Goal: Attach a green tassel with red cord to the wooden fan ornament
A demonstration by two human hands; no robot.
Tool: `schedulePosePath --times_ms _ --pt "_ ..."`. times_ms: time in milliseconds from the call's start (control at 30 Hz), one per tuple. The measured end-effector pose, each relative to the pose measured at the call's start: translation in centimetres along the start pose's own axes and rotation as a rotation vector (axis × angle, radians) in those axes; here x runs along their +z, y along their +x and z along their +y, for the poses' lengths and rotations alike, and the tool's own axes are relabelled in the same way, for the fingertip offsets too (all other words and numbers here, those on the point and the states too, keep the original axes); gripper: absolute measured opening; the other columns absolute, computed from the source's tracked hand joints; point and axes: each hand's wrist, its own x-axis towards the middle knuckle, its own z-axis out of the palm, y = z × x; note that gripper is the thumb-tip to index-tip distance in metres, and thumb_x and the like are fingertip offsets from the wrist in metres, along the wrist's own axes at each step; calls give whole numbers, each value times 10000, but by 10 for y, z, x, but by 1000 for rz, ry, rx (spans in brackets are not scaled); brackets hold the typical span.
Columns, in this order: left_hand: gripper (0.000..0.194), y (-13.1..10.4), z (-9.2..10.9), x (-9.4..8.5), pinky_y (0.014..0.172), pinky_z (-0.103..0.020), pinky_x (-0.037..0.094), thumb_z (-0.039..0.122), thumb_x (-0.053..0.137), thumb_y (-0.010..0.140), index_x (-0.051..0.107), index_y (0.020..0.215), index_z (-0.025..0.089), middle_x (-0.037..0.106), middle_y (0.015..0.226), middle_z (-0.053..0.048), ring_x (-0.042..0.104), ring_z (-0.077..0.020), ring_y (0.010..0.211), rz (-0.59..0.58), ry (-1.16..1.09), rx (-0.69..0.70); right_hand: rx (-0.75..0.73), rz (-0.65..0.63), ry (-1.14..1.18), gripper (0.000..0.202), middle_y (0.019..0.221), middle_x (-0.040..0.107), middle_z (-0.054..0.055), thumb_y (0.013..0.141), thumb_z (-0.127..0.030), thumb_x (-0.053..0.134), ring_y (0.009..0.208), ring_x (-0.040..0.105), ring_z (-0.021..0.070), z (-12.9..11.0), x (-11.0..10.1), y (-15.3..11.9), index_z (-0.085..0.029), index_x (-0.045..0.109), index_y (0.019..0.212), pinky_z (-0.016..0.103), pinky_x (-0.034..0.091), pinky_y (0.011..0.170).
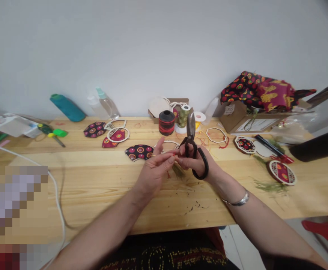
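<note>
Over the middle of the table, my left hand [152,173] pinches a small red bit, perhaps thread, between thumb and fingers. A green thread tassel [178,171] hangs just below the fingertips. My right hand [199,162] keeps a pair of black-handled scissors [191,127] hooked in its palm, blades pointing up and away. Its thumb and fingertips meet those of my left hand at the red bit. How the red bit joins the tassel is hidden by the fingers. Behind the hands lie a patterned fabric piece [139,152] and a pale frame partly covered by the fingers.
A red-and-black thread spool [166,123] and a green thread spool [184,116] stand at the back. A cardboard box [237,118] with patterned cloth sits back right. Finished-looking oval ornament [282,172] lies right. A screwdriver [51,135] and white cable [57,195] are left.
</note>
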Motion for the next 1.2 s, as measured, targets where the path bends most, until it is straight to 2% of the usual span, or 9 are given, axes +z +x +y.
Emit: schedulePosePath --times_ms 67,167,333,400,500,600,700,967,1200 --pt "75 0 2 3 1050 -312 352 199 752 688 762 720 266 576 1293 -13 325 -197 1352 2 -65 -34 20 -35 30 299 679 564 -41 656 -304 763 515 474 77 3 2 -1 -194 501 748 216 385 495" --pt "60 -1 4 5 1028 -301 377 202 751 683 761 707 257 505 1373 5 323 -212 1351 -27 -99 -68 36 -70 39 267 627 507 -54 684 -292 746 502 453 73 6 3 -2 -184 516 766 206 368 469" --pt "27 0 2 3 961 -260 418 222 757 675 760 701 228 418 1435 25 326 -225 1329 -87 -196 -87 39 -121 23 246 584 494 -57 709 -285 735 499 451 80 9 0 -2 -179 523 773 210 354 469" --pt "35 1 1 2 904 -245 446 220 754 683 759 717 221 445 1409 18 403 -204 1252 -102 -243 -97 35 -110 1 251 596 517 -47 709 -287 738 503 461 84 10 -1 -2 -181 519 771 213 353 471" --pt "36 3 1 -1 767 -231 479 207 743 702 754 735 215 518 1332 5 538 -145 1012 -106 -312 -126 22 -94 10 243 624 568 -29 715 -278 736 501 470 84 9 -3 -1 -181 524 782 214 352 471" --pt "38 6 4 -4 662 -212 460 172 739 705 744 733 198 602 1208 -10 559 -99 848 -60 -378 -120 7 -88 52 231 647 615 -9 715 -263 737 493 476 81 8 -5 1 -176 530 772 212 347 467" --pt "51 10 7 -6 611 -209 434 145 730 710 732 723 195 652 1082 -13 552 -87 778 -25 -465 -130 7 -58 80 247 652 652 10 692 -273 753 471 475 81 5 -6 4 -170 536 750 213 333 450" --pt "69 16 16 -12 615 -230 449 162 659 778 716 764 198 601 1216 -2 570 -111 824 15 -504 -133 -1 84 95 294 588 647 4 644 -293 775 434 462 75 -1 -6 7 -173 517 716 211 314 421" --pt "139 20 17 -14 768 -241 469 162 595 834 693 743 200 619 1211 3 589 -120 966 60 -512 -116 -9 162 128 314 566 650 7 614 -276 784 413 464 73 -1 -9 10 -172 504 708 204 308 406"
